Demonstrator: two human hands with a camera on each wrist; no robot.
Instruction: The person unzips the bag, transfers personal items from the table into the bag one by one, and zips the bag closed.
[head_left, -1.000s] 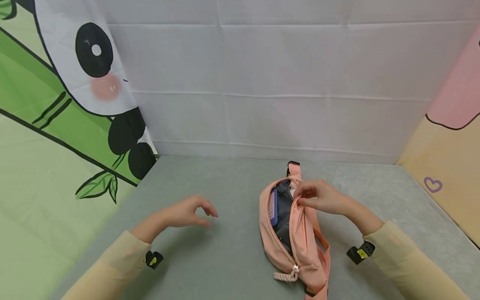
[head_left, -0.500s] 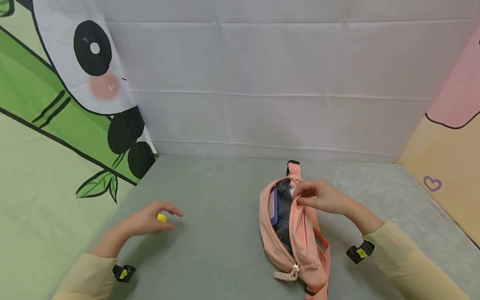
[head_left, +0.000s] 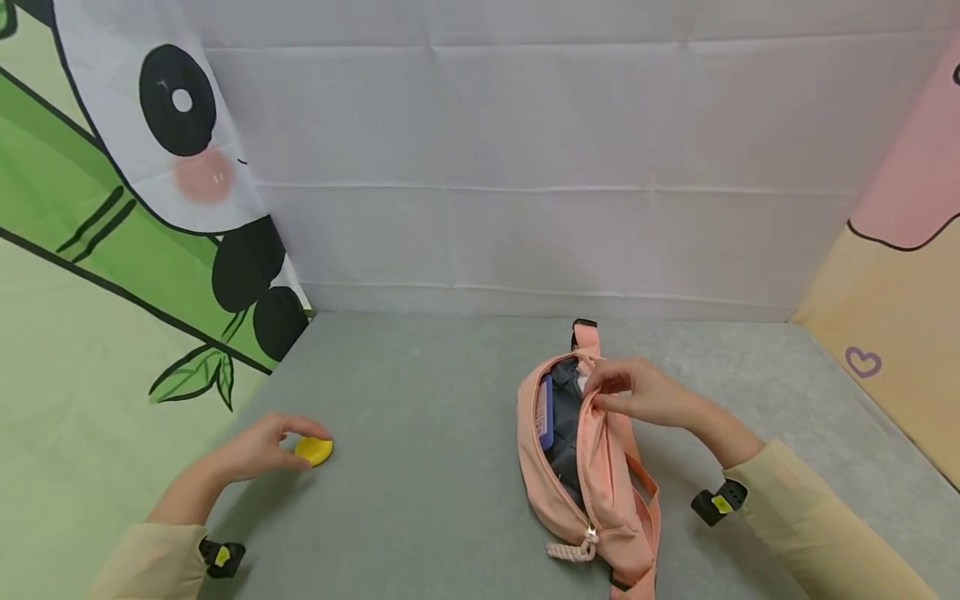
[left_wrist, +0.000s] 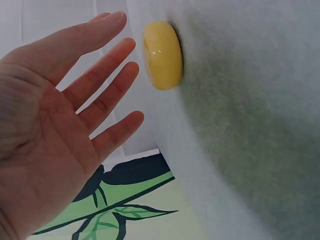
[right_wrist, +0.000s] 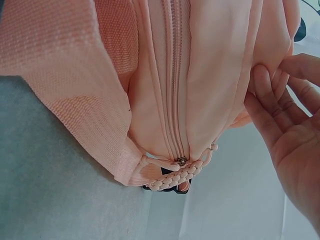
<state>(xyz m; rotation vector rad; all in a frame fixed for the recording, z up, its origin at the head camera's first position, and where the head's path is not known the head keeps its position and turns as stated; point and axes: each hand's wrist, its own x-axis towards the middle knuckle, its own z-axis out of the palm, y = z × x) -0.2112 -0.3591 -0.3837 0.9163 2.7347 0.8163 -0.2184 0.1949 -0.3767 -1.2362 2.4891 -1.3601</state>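
Observation:
My left hand (head_left: 258,450) reaches low over the left part of the table, its fingertips right by a small, glossy yellow rounded object (head_left: 315,452). In the left wrist view the fingers are spread and nearly straight, with a gap between them and the yellow object (left_wrist: 164,57). My right hand (head_left: 648,393) pinches the edge of a peach waist bag (head_left: 618,500), holding its main pocket open. Inside, the dark grey lining (head_left: 567,442) shows, along with a flat blue-edged item (head_left: 545,412) standing against the left wall. The right wrist view shows fingers bunching the bag's fabric (right_wrist: 270,45).
A braided zipper pull (head_left: 572,552) hangs at the bag's near end, and a strap with a black buckle (head_left: 585,323) sticks out at the far end. The grey table (head_left: 420,467) meets a white cloth backdrop (head_left: 525,167) behind and a printed panda sheet (head_left: 150,292) at left.
My left hand has moved left and toward me, uncovering the yellow object, which first showed half a second ago. My right hand stays on the bag's edge.

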